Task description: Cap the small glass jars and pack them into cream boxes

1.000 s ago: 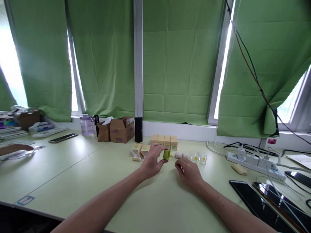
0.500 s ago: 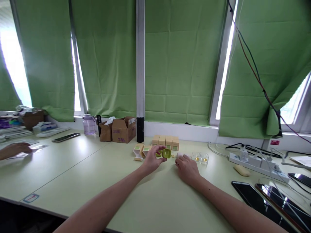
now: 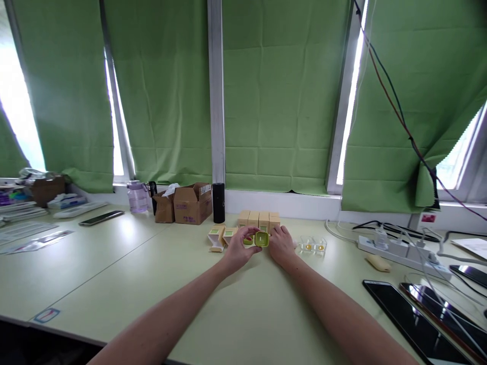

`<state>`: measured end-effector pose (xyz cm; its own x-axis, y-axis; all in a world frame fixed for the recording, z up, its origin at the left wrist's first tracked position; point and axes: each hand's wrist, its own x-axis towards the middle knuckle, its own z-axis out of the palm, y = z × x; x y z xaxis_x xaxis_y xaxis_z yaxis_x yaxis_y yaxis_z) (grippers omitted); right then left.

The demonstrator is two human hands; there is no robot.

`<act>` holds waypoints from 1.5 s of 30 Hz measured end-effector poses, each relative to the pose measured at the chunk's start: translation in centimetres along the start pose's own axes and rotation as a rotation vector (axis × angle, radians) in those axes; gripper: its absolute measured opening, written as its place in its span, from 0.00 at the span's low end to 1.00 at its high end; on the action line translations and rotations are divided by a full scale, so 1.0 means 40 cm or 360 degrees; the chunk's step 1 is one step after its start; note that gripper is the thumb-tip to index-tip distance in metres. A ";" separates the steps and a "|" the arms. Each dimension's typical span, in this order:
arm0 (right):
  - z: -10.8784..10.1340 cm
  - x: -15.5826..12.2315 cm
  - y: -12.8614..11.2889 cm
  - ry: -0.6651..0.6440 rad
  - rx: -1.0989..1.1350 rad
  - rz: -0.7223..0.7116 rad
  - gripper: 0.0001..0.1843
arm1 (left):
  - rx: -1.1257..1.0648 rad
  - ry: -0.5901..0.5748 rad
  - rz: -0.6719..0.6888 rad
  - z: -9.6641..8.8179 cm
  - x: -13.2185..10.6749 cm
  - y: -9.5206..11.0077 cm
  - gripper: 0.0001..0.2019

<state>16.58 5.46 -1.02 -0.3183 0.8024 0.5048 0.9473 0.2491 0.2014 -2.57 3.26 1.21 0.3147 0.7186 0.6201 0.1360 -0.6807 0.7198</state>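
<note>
- Well out over the pale green table (image 3: 125, 274), the left hand (image 3: 238, 249) curls its fingers (image 3: 247, 234) over a small green case (image 3: 262, 239). The thumb is underneath, and the hand pinches the case by its left side.
- The green case lies open with its two halves side by side, low over the table and just in front of a row of small yellow boxes (image 3: 258, 220).
- The right hand (image 3: 282, 246) lies against the right side of the green case, fingers loosely bent and close together. They seem to touch it, but I cannot tell whether they grip it.
- Both forearms stretch across the table from the bottom edge of the view.
- Just left of the left hand stand two opened yellow boxes (image 3: 218, 238), partly hidden by its fingers.
- Just right of the right hand sit two clear trays (image 3: 312, 246) with something yellow inside, too small to make out.
- The contents of the green case are also too small to tell; only a pale spot shows in the right half.
- Behind, by the window sill, are a black cylinder (image 3: 218, 203), brown cardboard boxes (image 3: 192, 203) and a pale bottle (image 3: 134, 196).
- At the right are a power strip (image 3: 399, 250) with cables and dark phones (image 3: 411, 314), which the edge of the view cuts off.
</note>
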 end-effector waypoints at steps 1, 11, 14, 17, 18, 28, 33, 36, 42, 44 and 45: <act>-0.002 0.001 -0.001 -0.0005 0.0002 0.0006 0.14 | -0.0011 -0.0003 -0.0001 0.000 0.000 0.002 0.25; -0.074 -0.085 -0.024 -0.0156 0.0165 -0.0051 0.12 | 0.0026 0.0066 0.0015 -0.003 0.001 -0.006 0.24; -0.107 -0.137 -0.040 -0.0170 0.0251 0.0010 0.13 | 0.0064 0.0068 -0.0009 -0.001 0.001 -0.012 0.24; -0.137 -0.182 -0.057 -0.0146 0.0391 0.0071 0.10 | 0.0070 0.0050 -0.0016 0.002 -0.002 -0.013 0.23; -0.144 -0.193 -0.063 -0.0066 0.0581 0.0093 0.10 | 0.0074 0.0040 -0.0011 0.004 -0.003 -0.013 0.23; -0.155 -0.194 -0.049 0.0485 0.1709 0.0184 0.07 | 0.0169 -0.0026 0.0036 0.012 -0.014 0.009 0.22; -0.151 -0.190 -0.033 0.0557 0.2056 0.0344 0.10 | 0.0195 -0.0067 0.0068 0.017 -0.018 0.013 0.22; -0.152 -0.190 -0.033 0.0534 0.2251 0.0357 0.08 | 0.0212 -0.0072 0.0098 0.018 -0.019 0.018 0.21; -0.151 -0.179 -0.036 0.0472 0.2596 0.0504 0.17 | 0.0209 -0.0099 0.0106 0.020 -0.022 0.026 0.22; -0.153 -0.175 -0.032 0.0427 0.2697 0.0596 0.22 | 0.0195 -0.0108 0.0104 0.021 -0.023 0.027 0.22; -0.155 -0.174 -0.029 0.0410 0.2735 0.0637 0.24 | 0.0191 -0.0113 0.0105 0.022 -0.023 0.027 0.22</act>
<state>17.46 -3.77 0.43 0.0814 0.8952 0.4381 -0.1241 0.4453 -0.8867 -1.89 1.73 1.14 0.3917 0.6629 0.6381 0.2229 -0.7412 0.6332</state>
